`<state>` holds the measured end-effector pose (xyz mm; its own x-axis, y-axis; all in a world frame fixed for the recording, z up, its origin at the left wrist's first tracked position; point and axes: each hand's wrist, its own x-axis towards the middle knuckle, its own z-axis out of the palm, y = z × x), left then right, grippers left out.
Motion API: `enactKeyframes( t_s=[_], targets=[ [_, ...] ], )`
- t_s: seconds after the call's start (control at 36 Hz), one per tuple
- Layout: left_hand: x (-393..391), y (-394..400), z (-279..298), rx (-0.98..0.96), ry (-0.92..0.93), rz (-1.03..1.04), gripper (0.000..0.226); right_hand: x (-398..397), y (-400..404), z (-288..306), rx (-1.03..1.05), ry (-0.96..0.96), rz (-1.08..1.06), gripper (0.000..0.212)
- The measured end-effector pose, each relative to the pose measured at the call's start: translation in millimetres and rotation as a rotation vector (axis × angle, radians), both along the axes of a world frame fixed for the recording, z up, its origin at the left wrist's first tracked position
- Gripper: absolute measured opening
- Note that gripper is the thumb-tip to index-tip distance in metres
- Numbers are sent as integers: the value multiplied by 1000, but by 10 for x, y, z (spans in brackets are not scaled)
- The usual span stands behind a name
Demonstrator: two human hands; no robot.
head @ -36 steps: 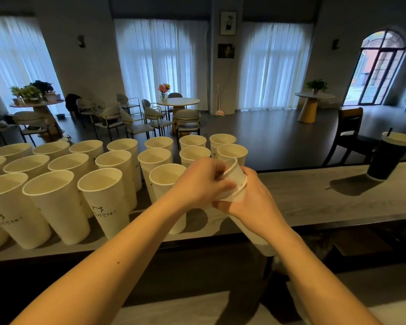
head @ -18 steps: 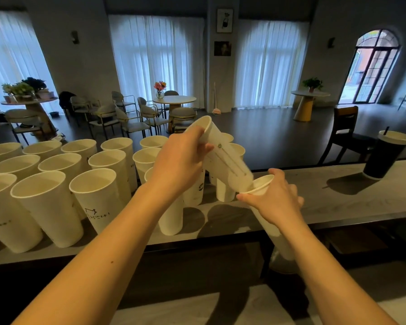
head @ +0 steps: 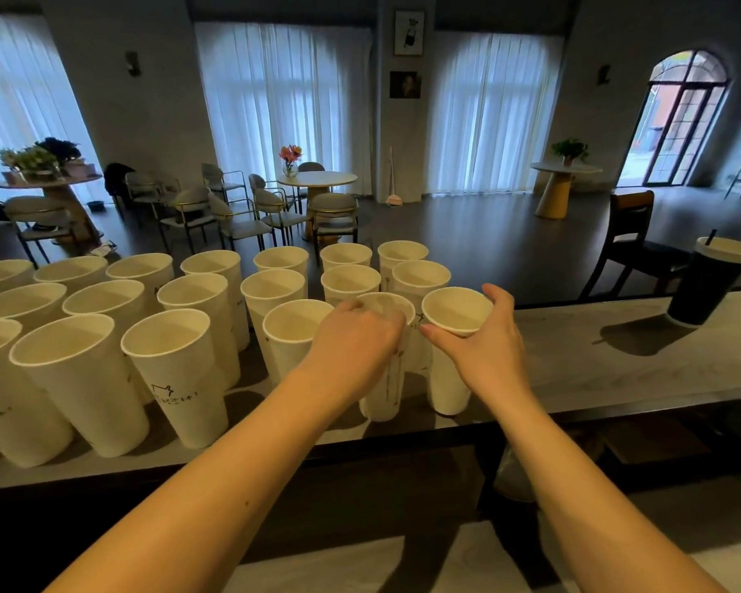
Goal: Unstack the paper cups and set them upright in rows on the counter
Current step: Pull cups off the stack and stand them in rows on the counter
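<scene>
left cup: held at the rim by the left hand [head: 356, 340], fingers curled over the top; cup [head: 385, 378] stands upright at frame centre, base at or just above the counter [head: 617, 361], contact cannot be told.
right cup: gripped just under the rim by the right hand [head: 484, 348], thumb on the near side, fingers round the far side; cup [head: 450, 370] upright, just right of the left cup, walls touching or nearly so.
key relation: both cups lie directly under the hands, long axes vertical, mouths up; each hand is nearest to its own cup; free counter lies to the right of the right cup.
next move (judgement): release is needed, then hands lifted straight up; a sideways pull is likely to tip a tall light cup.
rows: set-out cups [head: 176, 370] fill centre-left of the frame in three rows; the two held cups extend the near row rightward.
look: tall, tapered, white paper, rolled rim, small dark printed logo, empty inside.
stack: no remaining stack is seen in view.
other: dark lidded cup with straw [head: 706, 284] at right edge, well apart.
</scene>
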<state>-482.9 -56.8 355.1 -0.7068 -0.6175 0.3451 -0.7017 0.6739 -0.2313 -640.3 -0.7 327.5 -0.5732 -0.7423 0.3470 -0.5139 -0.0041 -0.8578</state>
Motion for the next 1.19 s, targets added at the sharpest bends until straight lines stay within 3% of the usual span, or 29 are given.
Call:
enactKeyframes(
  t_s=[0.22, 0.33, 0.42, 0.53, 0.67, 0.83, 1.08, 1.19],
  targets=[
    [118, -62, 14, 12, -66, 11, 33, 101, -162, -68, 52, -28, 44, 104],
    [146, -71, 20, 1, -27, -4, 43, 126, -159, -54, 132, 22, 52, 116],
    [277, 0, 57, 8, 133, 23, 69, 200, -91, -11, 96, 241, -37, 112],
    [599, 71, -40, -111, 323, 116, 59, 367, -31, 86, -189, 598, 43, 71],
    [802, 64, -169, -39, 147, 225, 41, 664, -47, 161, 63, 844, 345, 59],
    [968, -32, -128, -10, 15, 273, 40, 780, -82, 178, 117, 814, 336, 38],
    [1119, -67, -110, 26, 19, 293, 42, 941, -99, 143, 73, 764, 393, 37],
    [1151, -64, -81, -19, 80, 259, 52, 884, -84, 152, 26, 784, 372, 50]
  ],
)
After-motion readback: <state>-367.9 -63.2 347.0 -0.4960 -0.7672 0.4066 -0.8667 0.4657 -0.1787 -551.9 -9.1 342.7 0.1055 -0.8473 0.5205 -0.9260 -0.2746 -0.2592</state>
